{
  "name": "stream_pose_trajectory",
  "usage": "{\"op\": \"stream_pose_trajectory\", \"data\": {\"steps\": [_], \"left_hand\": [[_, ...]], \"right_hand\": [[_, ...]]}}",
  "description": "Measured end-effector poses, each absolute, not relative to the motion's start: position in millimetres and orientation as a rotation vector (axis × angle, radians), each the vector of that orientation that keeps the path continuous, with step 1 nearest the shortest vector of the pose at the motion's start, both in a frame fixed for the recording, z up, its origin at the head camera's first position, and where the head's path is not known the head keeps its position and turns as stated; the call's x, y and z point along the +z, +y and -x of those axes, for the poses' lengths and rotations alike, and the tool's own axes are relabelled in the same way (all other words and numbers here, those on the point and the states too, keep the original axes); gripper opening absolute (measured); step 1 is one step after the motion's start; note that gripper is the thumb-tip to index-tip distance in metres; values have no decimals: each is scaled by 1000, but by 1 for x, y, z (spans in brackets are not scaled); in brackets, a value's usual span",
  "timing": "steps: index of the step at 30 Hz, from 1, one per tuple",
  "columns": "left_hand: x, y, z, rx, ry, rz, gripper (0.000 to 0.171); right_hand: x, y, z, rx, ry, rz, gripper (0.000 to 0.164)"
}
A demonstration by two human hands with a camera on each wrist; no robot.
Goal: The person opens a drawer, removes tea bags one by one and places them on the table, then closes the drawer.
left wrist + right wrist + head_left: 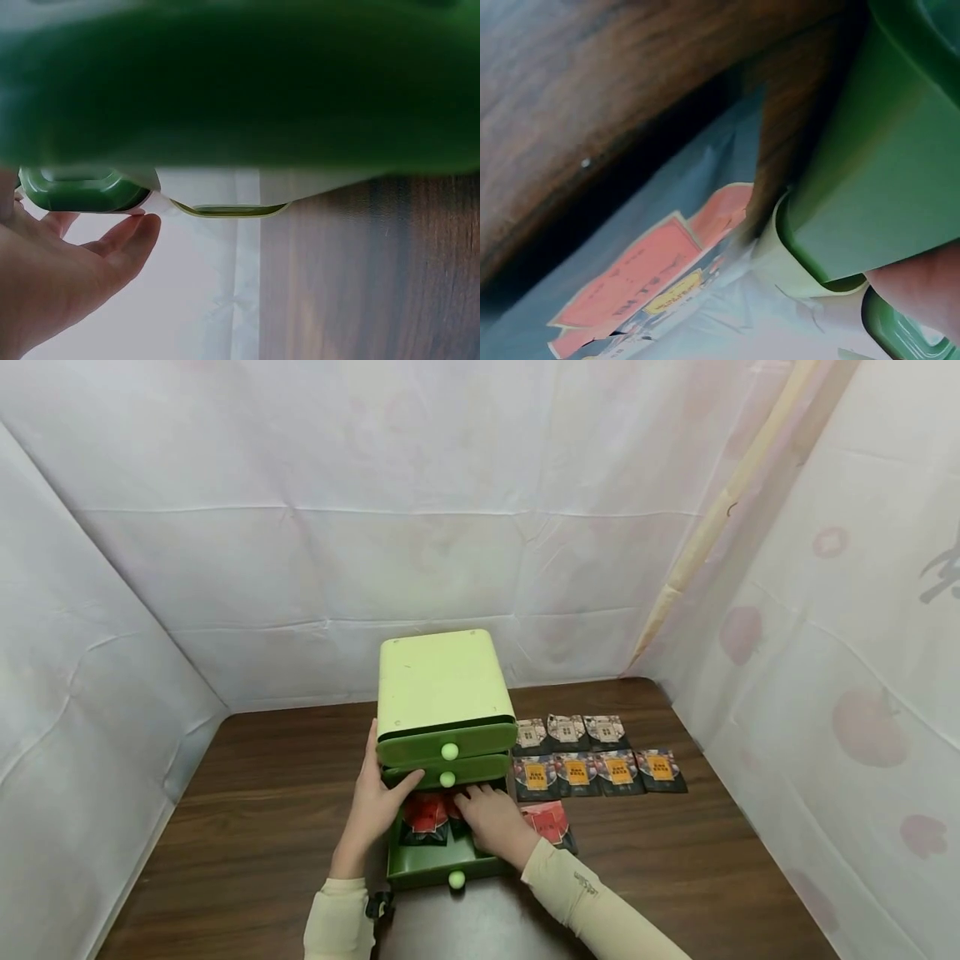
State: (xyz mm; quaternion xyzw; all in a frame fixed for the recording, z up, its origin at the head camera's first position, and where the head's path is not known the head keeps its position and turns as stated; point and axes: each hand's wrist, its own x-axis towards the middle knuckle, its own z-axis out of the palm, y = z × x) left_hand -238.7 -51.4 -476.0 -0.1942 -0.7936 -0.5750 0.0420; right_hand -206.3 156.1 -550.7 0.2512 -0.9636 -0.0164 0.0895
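Note:
A light-green storage box (442, 681) with three green drawers stands on the table, its bottom drawer (427, 860) pulled out. My left hand (375, 802) lies along the box's left side, thumb across the front of the middle drawer (480, 768). In the left wrist view its fingers (139, 236) reach up beside a green drawer end. My right hand (491, 822) reaches down into the bottom drawer and pinches a red-and-black sachet, mostly hidden beneath the fingers. Left of it in that drawer lies another red-and-black sachet (425, 818).
Right of the box, a red-and-black sachet (547, 820) lies near my right wrist. Behind it are a row of orange-labelled sachets (577, 774) and a row of three pale-labelled ones (567, 731). White curtains (420, 560) enclose the wooden table (247, 827).

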Motion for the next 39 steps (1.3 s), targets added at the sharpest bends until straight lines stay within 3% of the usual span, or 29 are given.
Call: {"op": "stream_pose_trajectory", "data": {"steps": [8,19,32,39], "left_hand": [[-481,-52,236,-1778,-2429,598,97],[-481,-50,232,-1776,-2440,560,96],[-481,-52,235,-1742,-2427,553,96],[-481,-50,236,-1657,-2456,511,87]], "right_hand": [[-554,154,204,-91,-2886,-736,42],[-558,158,204,-106,-2844,-747,35],[-524,163,190,108,-2918,-663,46],[-503,167,176,255,-2890,-586,46]]}}
